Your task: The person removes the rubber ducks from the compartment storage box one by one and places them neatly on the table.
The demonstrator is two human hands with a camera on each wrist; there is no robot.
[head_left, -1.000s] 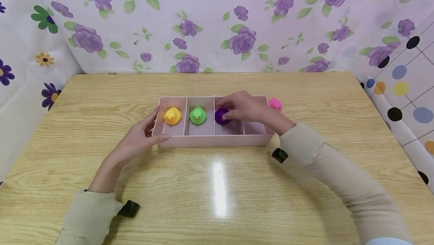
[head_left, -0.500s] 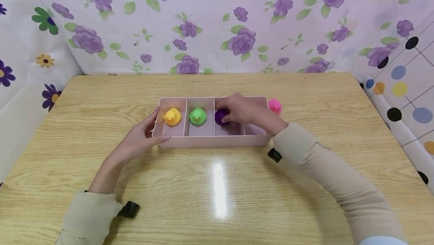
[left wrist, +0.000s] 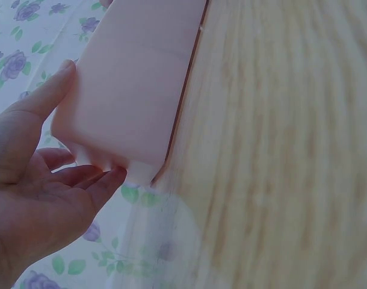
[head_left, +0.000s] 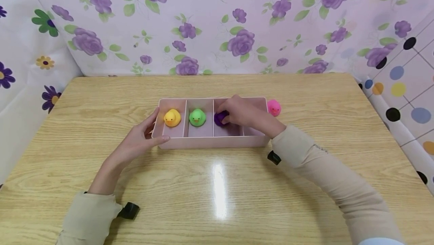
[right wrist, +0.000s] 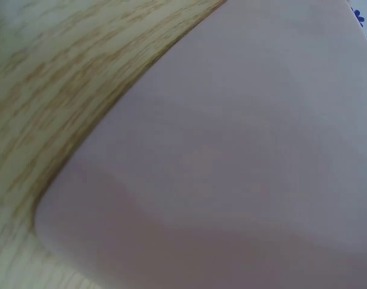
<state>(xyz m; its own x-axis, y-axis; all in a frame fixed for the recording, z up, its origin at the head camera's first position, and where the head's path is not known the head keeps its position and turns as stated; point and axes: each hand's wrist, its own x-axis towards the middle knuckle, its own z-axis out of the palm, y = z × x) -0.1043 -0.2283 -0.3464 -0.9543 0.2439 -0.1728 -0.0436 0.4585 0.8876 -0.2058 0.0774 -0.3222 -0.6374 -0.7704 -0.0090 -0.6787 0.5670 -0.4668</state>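
A pale pink box with several compartments in a row sits on the table. My left hand grips its left end; in the left wrist view the thumb lies on the front wall and the fingers curl at the end wall. Inside, a yellow rubber duck occupies the leftmost compartment and a green rubber duck the one beside it. My right hand reaches into the third compartment and pinches a purple rubber duck, mostly covered by the fingers. The right wrist view shows only the box wall and wood.
A pink rubber duck stands on the table just outside the box's right end. The wooden table extends to a flowered backdrop behind. My right forearm crosses over the rightmost compartment.
My right hand has shifted slightly left and down over the purple rubber duck, uncovering more of the pink one. The left hand keeps its grip on the box.
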